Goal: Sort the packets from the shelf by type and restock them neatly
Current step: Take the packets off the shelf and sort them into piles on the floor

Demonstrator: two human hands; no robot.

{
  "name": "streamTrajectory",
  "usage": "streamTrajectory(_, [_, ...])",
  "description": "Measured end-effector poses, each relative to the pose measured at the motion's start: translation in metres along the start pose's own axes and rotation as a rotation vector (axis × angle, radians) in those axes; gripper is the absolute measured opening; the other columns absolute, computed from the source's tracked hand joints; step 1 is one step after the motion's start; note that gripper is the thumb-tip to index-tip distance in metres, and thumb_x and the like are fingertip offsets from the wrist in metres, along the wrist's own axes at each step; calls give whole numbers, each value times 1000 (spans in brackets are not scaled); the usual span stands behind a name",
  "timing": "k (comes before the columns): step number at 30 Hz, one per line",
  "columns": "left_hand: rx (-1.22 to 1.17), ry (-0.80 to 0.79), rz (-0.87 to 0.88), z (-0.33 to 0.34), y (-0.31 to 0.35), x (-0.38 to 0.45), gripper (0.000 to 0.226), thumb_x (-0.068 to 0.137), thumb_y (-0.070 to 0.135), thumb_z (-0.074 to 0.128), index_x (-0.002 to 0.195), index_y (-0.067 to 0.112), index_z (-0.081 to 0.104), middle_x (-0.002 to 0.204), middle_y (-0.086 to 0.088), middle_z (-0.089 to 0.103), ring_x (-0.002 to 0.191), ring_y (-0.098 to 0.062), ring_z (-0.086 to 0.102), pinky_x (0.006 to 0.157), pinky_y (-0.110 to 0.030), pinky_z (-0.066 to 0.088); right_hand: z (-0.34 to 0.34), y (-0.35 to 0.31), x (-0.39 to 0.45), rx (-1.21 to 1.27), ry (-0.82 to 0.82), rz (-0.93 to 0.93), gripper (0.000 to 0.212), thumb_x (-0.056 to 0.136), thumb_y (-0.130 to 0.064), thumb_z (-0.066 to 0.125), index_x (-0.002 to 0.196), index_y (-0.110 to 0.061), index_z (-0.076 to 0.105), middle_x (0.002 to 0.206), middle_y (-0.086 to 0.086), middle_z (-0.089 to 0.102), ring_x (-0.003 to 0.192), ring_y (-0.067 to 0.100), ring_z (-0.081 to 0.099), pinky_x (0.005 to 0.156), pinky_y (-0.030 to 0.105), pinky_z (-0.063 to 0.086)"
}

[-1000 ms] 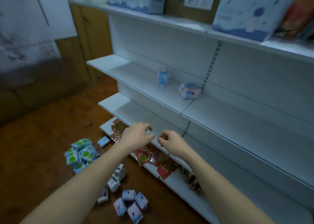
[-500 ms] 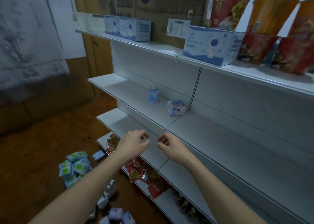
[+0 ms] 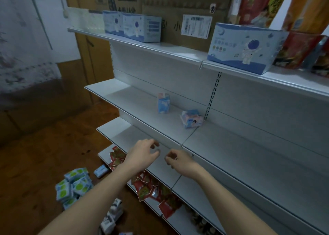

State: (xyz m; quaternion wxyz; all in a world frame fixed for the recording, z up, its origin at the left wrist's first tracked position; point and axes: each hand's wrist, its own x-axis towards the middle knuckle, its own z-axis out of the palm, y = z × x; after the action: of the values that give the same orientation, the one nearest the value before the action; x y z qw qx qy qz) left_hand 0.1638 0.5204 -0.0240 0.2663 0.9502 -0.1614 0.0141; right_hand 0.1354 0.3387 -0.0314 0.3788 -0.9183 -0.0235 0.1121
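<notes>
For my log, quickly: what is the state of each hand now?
Left hand: open, fingers loosely curled, holding nothing.
Right hand: open, fingers loosely curled, holding nothing.

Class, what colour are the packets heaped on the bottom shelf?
Red packets, with some green print; the head view shows them.

Noodle cups (image 3: pixel 302 26) cropped at edge

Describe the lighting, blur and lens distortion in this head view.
Head view: dim, bluish light; the white shelf is brightest, the floor dark. Wide-angle bending curves shelf edges toward the corners. The green packets and noodle cups are soft, the print unreadable. No strong glare.
</notes>
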Motion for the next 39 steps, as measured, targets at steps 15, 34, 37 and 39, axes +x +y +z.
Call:
streamTrajectory(15, [-119, -43, -57, -9, -51, 179, 41, 87, 32, 66, 125, 24, 53, 106, 2, 60, 91, -18, 57, 78, -29, 45, -105, 54, 158, -395, 192, 114, 82, 73, -55, 74, 142, -33, 37, 146, -4, 34, 137, 28, 31, 106, 47, 38])
streamTrajectory(34, [176, -82, -58, 59, -63, 394, 99, 64, 21, 85, 145, 33, 29, 140, -9, 30, 110, -42, 53, 85, -46, 51, -140, 136, 287, -575, 9, -41, 98, 65, -56, 80, 147, -44, 28, 144, 3, 34, 114, 35, 45, 94, 44, 47])
streamTrajectory(37, [174, -36, -104, 52, -56, 386, 94, 65, 23, 85, 143, 23, 32, 129, -15, 33, 100, -45, 56, 81, -45, 51, -139, 134, 286, -542, 48, -20, 94, 68, -55, 81, 146, -41, 31, 143, 1, 35, 115, 34, 44, 94, 41, 45])
streamTrajectory(39, [144, -27, -165, 43, -54, 371, 96, 64, 26, 87, 143, 17, 32, 129, -15, 32, 100, -45, 56, 81, -44, 50, -142, 130, 281, -441, 77, 7, 89, 69, -51, 82, 145, -39, 37, 141, 2, 38, 116, 33, 45, 94, 39, 43])
